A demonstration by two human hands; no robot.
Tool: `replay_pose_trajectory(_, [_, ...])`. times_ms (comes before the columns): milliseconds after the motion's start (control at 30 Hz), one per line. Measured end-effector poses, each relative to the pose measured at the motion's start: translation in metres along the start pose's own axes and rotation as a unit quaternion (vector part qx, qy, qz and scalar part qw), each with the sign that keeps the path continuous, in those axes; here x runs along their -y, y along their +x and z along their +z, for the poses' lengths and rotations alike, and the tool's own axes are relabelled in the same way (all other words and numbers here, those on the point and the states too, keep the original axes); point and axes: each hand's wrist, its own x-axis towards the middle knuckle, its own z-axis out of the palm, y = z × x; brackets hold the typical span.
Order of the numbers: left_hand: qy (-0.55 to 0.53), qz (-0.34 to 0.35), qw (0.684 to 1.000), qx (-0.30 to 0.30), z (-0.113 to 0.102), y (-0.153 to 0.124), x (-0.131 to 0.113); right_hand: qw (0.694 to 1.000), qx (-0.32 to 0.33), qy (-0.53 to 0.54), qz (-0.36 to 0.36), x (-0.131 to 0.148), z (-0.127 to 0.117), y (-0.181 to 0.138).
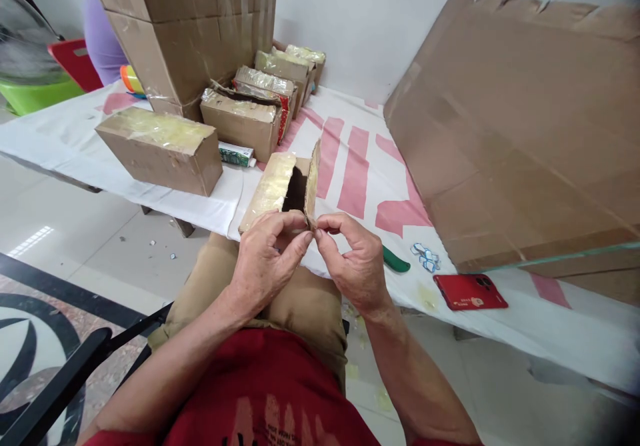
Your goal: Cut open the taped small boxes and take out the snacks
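Note:
A small cardboard box [273, 189] with yellowed tape lies on the table's near edge, its end open and one flap [313, 179] standing up. My left hand [265, 259] pinches the near end of this box, fingers curled. My right hand [353, 259] pinches the lower edge of the raised flap, thumb and forefinger pressed together. The fingertips of both hands nearly meet at the box's corner.
A white table cover with pink stripes [350, 166] bears several taped boxes [160, 149], a big carton [190, 26], a leaning cardboard sheet [520, 126], a red phone [470, 291], a green-handled tool [396, 261], and a small green and white carton [235, 155]. A person in purple [103, 36] is at the far left.

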Motion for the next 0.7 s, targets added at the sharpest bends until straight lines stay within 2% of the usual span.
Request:
replay_pose_trajectory(133, [0.002,0.013,1.0,-0.018,0.0021,0.0023,-0.001,1.0,-0.01,0.003,0.002,0.0036,0.0003,0.0018])
replay_pose_trajectory(333, [0.001,0.026,1.0,-0.014,0.007,0.0017,0.0015,1.0,-0.019,0.016,0.015,0.0027,-0.0007,0.001])
replay_pose_trajectory(700, [-0.012,0.005,0.999,-0.03,0.0035,0.0022,0.0025,0.984,0.027,0.154,0.089,0.0002,-0.0007,0.008])
